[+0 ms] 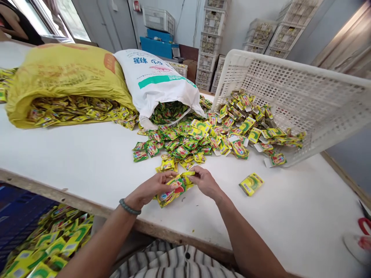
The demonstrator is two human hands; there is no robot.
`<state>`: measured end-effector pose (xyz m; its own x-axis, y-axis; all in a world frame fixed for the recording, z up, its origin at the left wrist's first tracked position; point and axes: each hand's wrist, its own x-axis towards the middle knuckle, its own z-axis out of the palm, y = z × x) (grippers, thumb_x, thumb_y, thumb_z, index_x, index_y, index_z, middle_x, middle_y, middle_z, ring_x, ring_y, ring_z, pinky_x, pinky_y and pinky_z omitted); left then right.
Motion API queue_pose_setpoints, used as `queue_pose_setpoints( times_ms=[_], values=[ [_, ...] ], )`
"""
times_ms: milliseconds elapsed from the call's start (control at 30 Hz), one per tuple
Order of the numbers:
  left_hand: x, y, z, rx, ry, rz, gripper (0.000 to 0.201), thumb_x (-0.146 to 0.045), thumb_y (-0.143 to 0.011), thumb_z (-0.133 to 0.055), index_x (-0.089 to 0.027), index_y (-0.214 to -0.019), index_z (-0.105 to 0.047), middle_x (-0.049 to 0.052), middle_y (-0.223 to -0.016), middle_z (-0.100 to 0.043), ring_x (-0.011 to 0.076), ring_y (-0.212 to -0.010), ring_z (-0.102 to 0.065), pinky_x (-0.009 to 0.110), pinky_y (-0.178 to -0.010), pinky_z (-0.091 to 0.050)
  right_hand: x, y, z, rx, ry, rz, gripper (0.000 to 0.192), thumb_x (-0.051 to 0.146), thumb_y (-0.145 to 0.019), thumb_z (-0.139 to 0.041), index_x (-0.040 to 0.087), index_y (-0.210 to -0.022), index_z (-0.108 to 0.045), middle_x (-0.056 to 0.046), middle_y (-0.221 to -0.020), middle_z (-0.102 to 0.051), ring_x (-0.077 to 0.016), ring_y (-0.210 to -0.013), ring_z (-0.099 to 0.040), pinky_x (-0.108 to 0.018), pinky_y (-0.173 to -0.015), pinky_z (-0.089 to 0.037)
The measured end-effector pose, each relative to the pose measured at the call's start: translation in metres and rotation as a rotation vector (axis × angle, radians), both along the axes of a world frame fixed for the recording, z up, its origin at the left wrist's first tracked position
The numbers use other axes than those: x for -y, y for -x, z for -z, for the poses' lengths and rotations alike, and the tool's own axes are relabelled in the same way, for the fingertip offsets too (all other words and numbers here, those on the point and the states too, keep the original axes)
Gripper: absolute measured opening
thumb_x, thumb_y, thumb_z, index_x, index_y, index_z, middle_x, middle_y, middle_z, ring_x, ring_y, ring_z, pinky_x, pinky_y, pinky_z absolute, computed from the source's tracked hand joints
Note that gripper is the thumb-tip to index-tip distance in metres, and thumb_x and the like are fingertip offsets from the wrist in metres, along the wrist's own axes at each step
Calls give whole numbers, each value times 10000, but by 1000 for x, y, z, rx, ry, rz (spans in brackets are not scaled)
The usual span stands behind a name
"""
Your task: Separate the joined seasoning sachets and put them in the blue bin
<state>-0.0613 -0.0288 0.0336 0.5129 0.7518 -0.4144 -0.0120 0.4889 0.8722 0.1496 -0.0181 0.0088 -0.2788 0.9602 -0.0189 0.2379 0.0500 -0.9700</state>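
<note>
Head view: at lower centre of the frame a small stack of sachets [173,190] is gripped between the left hand [150,188] and the right hand [205,180], both closed on it just above the white table [72,154], close to its near edge. The stack is held only by fingertips at its ends, so a slackened pinch is judged likely to let sachets fan out and slide over the edge toward the blue crate [34,235] at lower left. A further risk is noted at centre frame, where the loose pile [188,141] spilling from the white sack [156,83] and the tipped white basket [292,100] lies just beyond the hands and could be scattered by a careless sweep.
</note>
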Motion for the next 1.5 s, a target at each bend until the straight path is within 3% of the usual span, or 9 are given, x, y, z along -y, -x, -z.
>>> queue_pose_setpoints(
  times_ms=[200, 533, 633, 700, 800, 967, 1100, 1300, 1500],
  values=[
    [10, 7, 10, 103, 63, -290, 550, -279, -521, -890, -187, -1006, -648, 52, -878, -755, 180, -699, -691, 271, -664, -523, -21, 6, -8, -118, 116, -147, 236, 398, -709, -666, 185, -781, -594, 29, -687, -519, -122, -632, -477, -251, -613, -384],
    [11, 5, 18, 82, -30, -455, 575, -356, -554, -877, -165, -1019, -597, 28, -784, -752, 168, -664, -690, 249, -624, -515, -42, 33, -25, 371, -250, -268, 102, 227, -801, -641, 199, -879, -700, 10, -740, -586, -128, -675, -520, -249, -649, -411],
    [11, 5, 17, 74, -1, -517, 613, -366, -527, -883, -171, -1018, -572, 17, -758, -746, 163, -611, -675, 249, -581, -509, -61, 29, -26, 372, -358, -140, 328, 197, -828, -591, 195, -1151, -646, -62, -1038, -671, -175, -907, -606, -300, -797, -476],
    [13, 5, 15, 49, 9, -526, 655, -385, -512, -882, -165, -1044, -571, 15, -733, -738, 161, -580, -659, 245, -547, -493, -76, 23, -22, 490, -442, -133, 569, 77, -747, -617, 212, -1297, -569, -97, -1334, -575, -228, -1187, -534, -372, -975, -430],
    [18, 7, 11, 11, 14, -544, 722, -408, -500, -878, -141, -1097, -572, 14, -696, -721, 149, -541, -629, 233, -511, -460, -87, 18, -10, 629, -437, -174, 610, -31, -694, -576, 249, -1232, -636, -61, -1362, -581, -249, -1254, -518, -425, -1036, -404],
    [25, 9, 14, -32, 1, -557, 745, -413, -497, -876, -116, -1111, -577, -2, -632, -690, 124, -491, -577, 214, -478, -414, -65, 12, 5, 325, -481, 108, 256, 150, -831, -558, 216, -980, -757, -69, -1027, -748, -219, -982, -675, -343, -910, -499],
    [26, 0, 21, -54, -6, -522, 736, -438, -503, -868, -120, -1107, -591, 12, -674, -708, 147, -549, -614, 233, -528, -446, -28, -2, -4, 116, -376, 255, 222, 308, -848, -567, 198, -915, -748, -42, -853, -736, -193, -772, -655, -297, -726, -509],
    [27, -22, 23, -82, -58, -335, 648, -446, -566, -835, -131, -1093, -627, 59, -799, -743, 198, -656, -663, 264, -573, -476, 12, -11, -10, 159, -245, 200, 193, 272, -824, -537, 198, -804, -715, -10, -757, -694, -159, -694, -600, -260, -679, -460],
    [32, -26, 24, -166, -172, -265, 553, -413, -607, -814, -137, -1069, -685, 17, -656, -690, 211, -627, -649, 253, -507, -449, 18, -12, 2, 148, -147, 134, 191, 266, -823, -538, 203, -783, -714, 1, -718, -671, -153, -675, -584, -250, -644, -437]
  ],
)
